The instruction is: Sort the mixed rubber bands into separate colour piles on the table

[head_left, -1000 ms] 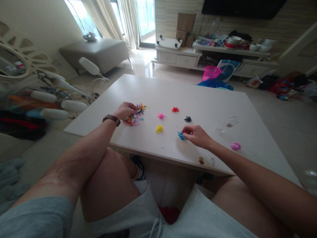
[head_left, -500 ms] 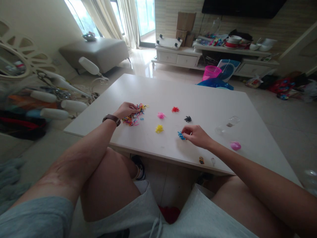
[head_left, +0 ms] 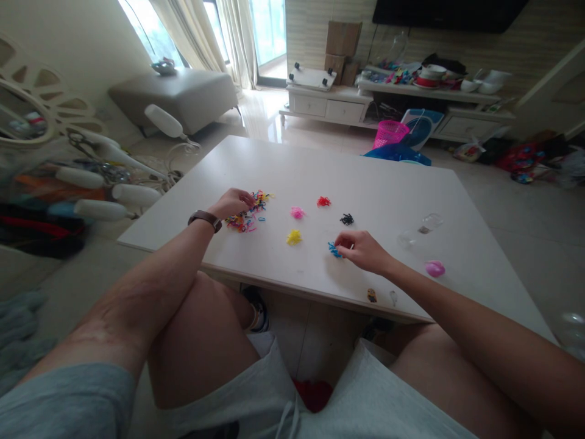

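My left hand (head_left: 235, 202), with a dark watch on its wrist, rests over a loose pile of mixed coloured rubber bands (head_left: 237, 222). Its fingers are closed at the pile's upper part; anything between them is hidden. My right hand (head_left: 360, 249) is pinched at a small heap of blue rubber bands (head_left: 334, 250), fingertips touching its right side. What that pinch holds is too small to make out. Between the hands lie separate heaps of pink bands (head_left: 297, 213), yellow bands (head_left: 294, 237) and red bands (head_left: 323, 201). Black bands (head_left: 347, 219) lie just beyond my right hand.
On the white table (head_left: 274, 164) are a clear plastic container (head_left: 429, 224), a pink rounded object (head_left: 434, 268), a small yellow figure (head_left: 372, 296) and a little clear item (head_left: 393, 298) by the front edge. Lamp arms (head_left: 130, 195) stand beside the left edge.
My left hand has shifted very slightly at the mixed pile. My right hand stays at the blue bands, and the heaps look the same.
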Motion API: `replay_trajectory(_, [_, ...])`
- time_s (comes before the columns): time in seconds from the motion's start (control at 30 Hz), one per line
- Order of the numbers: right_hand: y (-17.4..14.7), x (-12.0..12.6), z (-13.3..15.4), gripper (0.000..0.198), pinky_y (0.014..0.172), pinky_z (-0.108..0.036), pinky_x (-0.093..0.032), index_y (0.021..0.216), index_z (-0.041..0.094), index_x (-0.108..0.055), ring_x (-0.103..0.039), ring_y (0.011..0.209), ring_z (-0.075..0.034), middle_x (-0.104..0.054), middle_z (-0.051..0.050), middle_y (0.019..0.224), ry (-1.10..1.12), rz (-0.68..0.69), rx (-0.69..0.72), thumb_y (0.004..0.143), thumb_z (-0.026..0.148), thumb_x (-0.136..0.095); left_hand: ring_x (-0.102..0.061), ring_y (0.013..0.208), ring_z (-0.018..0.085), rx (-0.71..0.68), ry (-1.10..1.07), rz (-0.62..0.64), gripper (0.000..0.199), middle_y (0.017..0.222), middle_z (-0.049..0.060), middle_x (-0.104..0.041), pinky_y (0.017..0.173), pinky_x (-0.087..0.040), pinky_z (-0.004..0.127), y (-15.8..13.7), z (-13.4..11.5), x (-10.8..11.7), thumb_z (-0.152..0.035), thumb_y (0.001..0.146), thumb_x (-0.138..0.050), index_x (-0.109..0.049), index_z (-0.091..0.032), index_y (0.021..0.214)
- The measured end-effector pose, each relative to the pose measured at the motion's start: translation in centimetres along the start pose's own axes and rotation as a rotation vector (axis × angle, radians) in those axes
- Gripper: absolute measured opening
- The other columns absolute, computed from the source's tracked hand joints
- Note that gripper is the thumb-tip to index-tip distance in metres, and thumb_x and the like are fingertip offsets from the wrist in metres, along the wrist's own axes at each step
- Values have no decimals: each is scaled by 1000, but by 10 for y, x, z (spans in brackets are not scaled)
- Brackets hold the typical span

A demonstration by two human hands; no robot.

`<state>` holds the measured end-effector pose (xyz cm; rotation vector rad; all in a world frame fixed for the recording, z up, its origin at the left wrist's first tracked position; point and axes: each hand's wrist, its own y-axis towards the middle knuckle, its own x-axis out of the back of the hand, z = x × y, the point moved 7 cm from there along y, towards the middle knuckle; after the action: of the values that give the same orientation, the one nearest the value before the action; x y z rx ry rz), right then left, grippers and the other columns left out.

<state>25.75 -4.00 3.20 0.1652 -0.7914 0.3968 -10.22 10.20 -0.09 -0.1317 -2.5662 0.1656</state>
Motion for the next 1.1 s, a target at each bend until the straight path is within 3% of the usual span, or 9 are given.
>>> replay_trajectory(0.17, [2,-2,-3,12,59,-26,-42,79,18,-71,-59,62,-14,-67,-1,66,-9,5,0,79,21,-60,-69,79,22,-27,-121,69,33,83,8,-74,73,-56,32,-15,-29,-25,-21,52,-86,-76,-14,82])
replay_trajectory(0.37, [4,-7,-5,14,62,-26,-46,83,18,-72,-62,67,-15,-70,-2,72,37,-6,14,84,28,-62,-70,86,19,-145,-351,413,34,92,11,-75,83,-56,34,-50,-88,-111,-21,61,-89,-75,-13,91])
replay_trajectory(0.57, [3,-5,1,24,65,-26,-52,95,19,-70,-69,76,-16,-75,-5,90,233,-48,29,83,39,-71,-70,83,18,-202,-526,558,32,88,10,-74,81,-55,34,-75,-114,-168,-22,63,-90,-74,-14,89])
replay_trajectory(0.77, [1,5,4,14,63,-26,-50,82,19,-71,-66,70,-15,-73,-3,77,203,-117,38,83,32,-68,-70,83,17,-173,-562,646,32,87,8,-74,82,-56,34,-83,-117,-190,-23,62,-91,-73,-15,87])
replay_trajectory(1.1, [5,19,-9,6,64,-25,-51,80,19,-71,-66,67,-15,-73,-2,75,53,-146,32,79,22,-65,-70,82,18,-194,-457,632,30,88,10,-75,78,-55,32,-76,-103,-192,-20,61,-89,-75,-15,87])
